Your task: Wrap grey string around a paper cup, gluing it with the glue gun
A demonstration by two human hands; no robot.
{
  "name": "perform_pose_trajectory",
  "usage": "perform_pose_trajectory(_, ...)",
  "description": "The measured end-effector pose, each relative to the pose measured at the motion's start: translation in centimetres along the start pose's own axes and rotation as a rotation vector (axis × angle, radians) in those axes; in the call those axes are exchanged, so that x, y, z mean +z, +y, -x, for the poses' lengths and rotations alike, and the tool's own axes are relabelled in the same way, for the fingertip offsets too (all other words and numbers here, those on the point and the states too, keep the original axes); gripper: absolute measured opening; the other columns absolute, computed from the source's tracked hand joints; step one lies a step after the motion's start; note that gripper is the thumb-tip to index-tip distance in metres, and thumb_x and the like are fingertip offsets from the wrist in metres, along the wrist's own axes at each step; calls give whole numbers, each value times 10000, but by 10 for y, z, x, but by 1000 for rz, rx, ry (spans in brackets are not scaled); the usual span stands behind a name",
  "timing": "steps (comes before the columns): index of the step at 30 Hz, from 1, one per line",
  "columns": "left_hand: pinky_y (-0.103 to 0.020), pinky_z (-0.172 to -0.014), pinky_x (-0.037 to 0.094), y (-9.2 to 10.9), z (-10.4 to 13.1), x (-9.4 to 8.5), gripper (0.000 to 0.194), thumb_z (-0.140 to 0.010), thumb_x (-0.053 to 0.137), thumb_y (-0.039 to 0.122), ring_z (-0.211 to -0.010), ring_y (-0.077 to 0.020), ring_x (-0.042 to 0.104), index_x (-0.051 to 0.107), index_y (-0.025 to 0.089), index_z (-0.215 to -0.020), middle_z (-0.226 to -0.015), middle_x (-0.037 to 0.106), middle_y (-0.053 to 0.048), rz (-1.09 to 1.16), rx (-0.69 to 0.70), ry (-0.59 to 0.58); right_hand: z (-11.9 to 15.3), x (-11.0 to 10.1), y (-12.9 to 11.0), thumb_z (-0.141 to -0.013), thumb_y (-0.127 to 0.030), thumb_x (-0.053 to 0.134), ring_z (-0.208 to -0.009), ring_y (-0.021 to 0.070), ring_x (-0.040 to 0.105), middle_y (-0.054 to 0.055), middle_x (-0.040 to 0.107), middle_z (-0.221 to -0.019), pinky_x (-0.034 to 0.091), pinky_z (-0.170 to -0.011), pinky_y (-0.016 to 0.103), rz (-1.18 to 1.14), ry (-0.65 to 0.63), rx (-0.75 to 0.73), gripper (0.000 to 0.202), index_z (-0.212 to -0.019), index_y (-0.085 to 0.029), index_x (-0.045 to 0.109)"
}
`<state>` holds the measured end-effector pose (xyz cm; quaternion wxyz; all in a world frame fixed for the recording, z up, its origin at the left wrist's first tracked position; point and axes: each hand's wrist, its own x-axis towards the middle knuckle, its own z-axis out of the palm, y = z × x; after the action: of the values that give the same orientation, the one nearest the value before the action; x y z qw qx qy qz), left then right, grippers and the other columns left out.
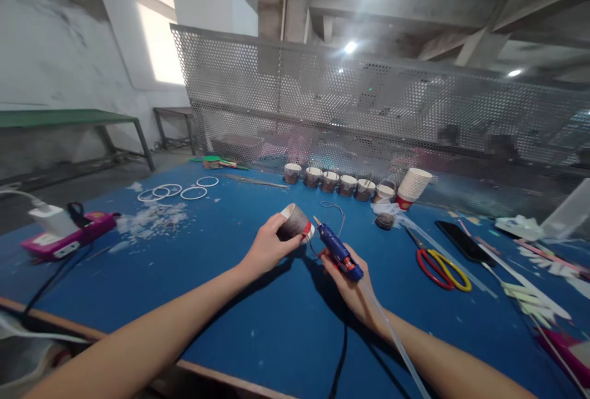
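Observation:
My left hand (268, 245) is closed around a paper cup (295, 224) wrapped in dark grey-brown material, with a red and white part showing near its right end. The cup is tilted on its side above the blue table. In my right hand (348, 279) is a blue glue gun (338, 251), its tip pointing up and left, close to the cup but apart from it. A clear glue stick (396, 340) runs out of the gun's back end. A thin cord hangs between the cup and my right fingers.
Several wrapped cups (329, 182) line the back edge beside stacked paper cups (413, 186). Scissors (443, 268) and a black phone (463, 241) lie right. White rings (193, 193), scraps and a pink power strip (71, 236) are left. A mesh screen (295, 91) stands behind.

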<state>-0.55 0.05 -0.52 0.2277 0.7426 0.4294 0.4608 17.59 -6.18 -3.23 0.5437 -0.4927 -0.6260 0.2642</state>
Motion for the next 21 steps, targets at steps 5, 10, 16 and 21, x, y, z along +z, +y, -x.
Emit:
perform_pose_trajectory(5,-283,-700,422,-6,-6,-3,144,-718,619,308,-746,-159,516,595,176,-769,-776,548,-5,6,38,39,1,1,2,-794,-406,596,-493,108,415,-35,485,-555,373,-492,237,56,-73,-23,251,-678,-188,549)
perform_pose_trajectory(10,-282,-703,427,-10,-8,-3,134,-709,618,297,-755,-160,521,584,176,-756,-768,547,-2,-4,46,39,-1,2,3,-790,-387,589,-481,110,387,-37,468,-553,357,-473,243,30,-45,19,232,-663,-202,530)
perform_pose_trajectory(16,-259,-627,384,-3,-6,-4,144,-682,622,299,-675,-137,480,550,175,-693,-690,489,29,4,-63,-50,-3,1,8,-806,-375,612,-533,129,475,-7,557,-624,422,-521,248,53,18,-42,199,-746,-190,566)
perform_pose_trajectory(21,-239,-538,338,11,3,5,181,-672,603,319,-584,-112,422,485,184,-645,-609,445,52,155,-231,-152,-7,4,12,-798,-344,651,-632,151,557,15,607,-757,475,-602,263,52,40,-159,196,-874,-190,559)
